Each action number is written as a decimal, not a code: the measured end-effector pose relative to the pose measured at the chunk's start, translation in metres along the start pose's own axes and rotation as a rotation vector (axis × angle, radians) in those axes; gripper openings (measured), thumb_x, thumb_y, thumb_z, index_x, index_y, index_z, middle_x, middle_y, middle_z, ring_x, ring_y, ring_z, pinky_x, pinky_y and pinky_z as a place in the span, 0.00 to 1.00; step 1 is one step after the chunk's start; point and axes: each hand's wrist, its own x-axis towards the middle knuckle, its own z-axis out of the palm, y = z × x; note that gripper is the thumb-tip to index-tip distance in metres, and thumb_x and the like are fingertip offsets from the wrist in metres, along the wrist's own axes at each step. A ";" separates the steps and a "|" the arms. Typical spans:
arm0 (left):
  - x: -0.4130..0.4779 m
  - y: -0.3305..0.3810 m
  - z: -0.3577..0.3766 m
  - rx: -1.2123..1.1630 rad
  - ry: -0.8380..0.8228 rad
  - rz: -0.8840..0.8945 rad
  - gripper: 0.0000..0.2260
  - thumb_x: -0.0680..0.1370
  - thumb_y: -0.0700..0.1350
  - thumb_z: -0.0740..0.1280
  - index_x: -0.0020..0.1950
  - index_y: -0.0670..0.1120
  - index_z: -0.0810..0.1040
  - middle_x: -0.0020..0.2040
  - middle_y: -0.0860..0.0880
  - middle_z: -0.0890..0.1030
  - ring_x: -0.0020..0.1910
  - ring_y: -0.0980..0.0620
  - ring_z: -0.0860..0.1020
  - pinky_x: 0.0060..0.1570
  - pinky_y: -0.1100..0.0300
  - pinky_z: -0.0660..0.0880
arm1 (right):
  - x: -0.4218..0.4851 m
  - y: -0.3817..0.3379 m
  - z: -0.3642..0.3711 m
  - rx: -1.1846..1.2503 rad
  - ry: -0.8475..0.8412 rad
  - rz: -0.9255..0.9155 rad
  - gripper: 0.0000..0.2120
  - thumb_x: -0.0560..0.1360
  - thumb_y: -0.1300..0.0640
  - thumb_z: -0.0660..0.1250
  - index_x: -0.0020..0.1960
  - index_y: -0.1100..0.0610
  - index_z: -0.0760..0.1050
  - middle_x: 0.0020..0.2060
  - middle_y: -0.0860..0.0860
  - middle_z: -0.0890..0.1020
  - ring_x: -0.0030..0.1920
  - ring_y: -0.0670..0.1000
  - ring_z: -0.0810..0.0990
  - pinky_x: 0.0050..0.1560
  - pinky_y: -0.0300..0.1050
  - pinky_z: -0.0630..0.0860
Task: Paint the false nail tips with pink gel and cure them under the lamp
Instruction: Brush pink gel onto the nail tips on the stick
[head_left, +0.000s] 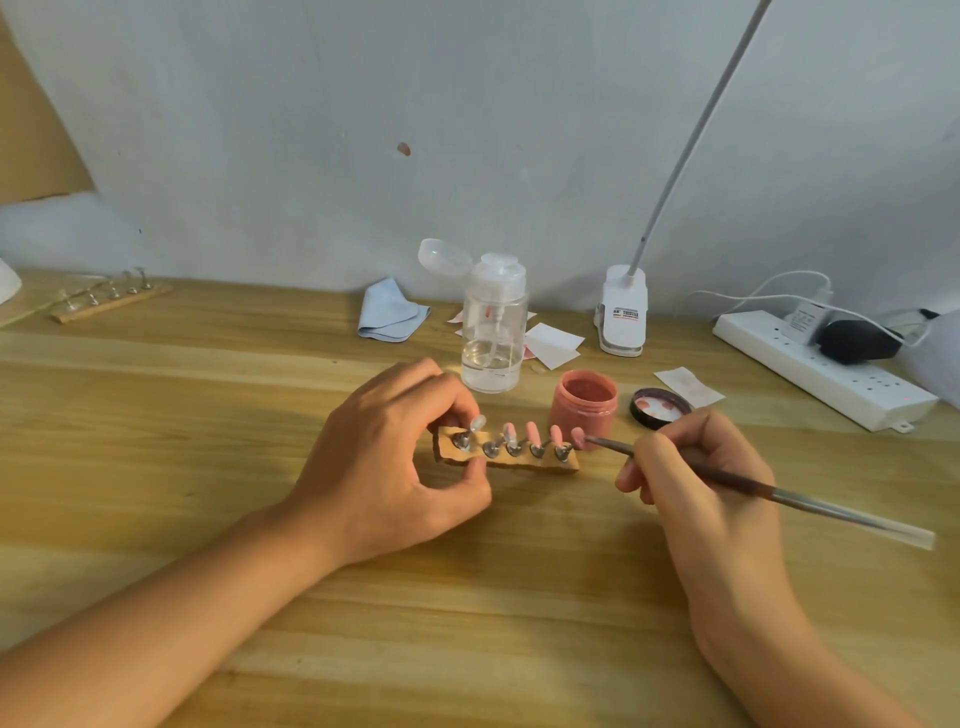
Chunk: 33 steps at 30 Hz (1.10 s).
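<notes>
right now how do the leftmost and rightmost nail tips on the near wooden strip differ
The leftmost nail tip is pale; the rightmost nail tip is pink. The left hand holds the wooden strip by the leftmost; the right hand's thin brush reaches the rightmost. Both stand on that strip.

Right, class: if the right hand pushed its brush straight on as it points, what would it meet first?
The thin dark brush in the right hand would likely touch the rightmost pink false nail tip first.

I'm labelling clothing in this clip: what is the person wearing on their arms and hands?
Nothing shows. The left hand and right hand are bare: no gloves, rings, watch or bracelet. The left forearm and right forearm are bare to the frame edge, with no sleeve in view.
</notes>
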 end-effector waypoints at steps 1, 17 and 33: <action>0.000 0.000 0.000 0.001 -0.001 0.002 0.07 0.66 0.50 0.69 0.41 0.51 0.74 0.38 0.60 0.69 0.38 0.56 0.71 0.38 0.59 0.70 | 0.000 0.001 -0.001 0.000 0.010 -0.001 0.08 0.65 0.57 0.64 0.37 0.63 0.70 0.26 0.53 0.80 0.28 0.43 0.73 0.32 0.38 0.69; 0.000 0.000 0.000 0.003 -0.001 -0.002 0.07 0.66 0.50 0.68 0.41 0.51 0.74 0.38 0.59 0.69 0.38 0.56 0.71 0.38 0.58 0.71 | 0.001 0.003 -0.001 -0.014 0.007 -0.017 0.10 0.64 0.57 0.64 0.36 0.64 0.69 0.24 0.54 0.76 0.25 0.40 0.72 0.28 0.30 0.66; 0.000 0.000 0.000 0.001 -0.004 0.000 0.07 0.66 0.51 0.68 0.41 0.51 0.74 0.38 0.60 0.69 0.38 0.57 0.71 0.38 0.59 0.70 | 0.001 0.002 0.000 -0.013 0.016 -0.021 0.11 0.64 0.59 0.64 0.35 0.67 0.65 0.25 0.58 0.71 0.23 0.42 0.65 0.23 0.31 0.61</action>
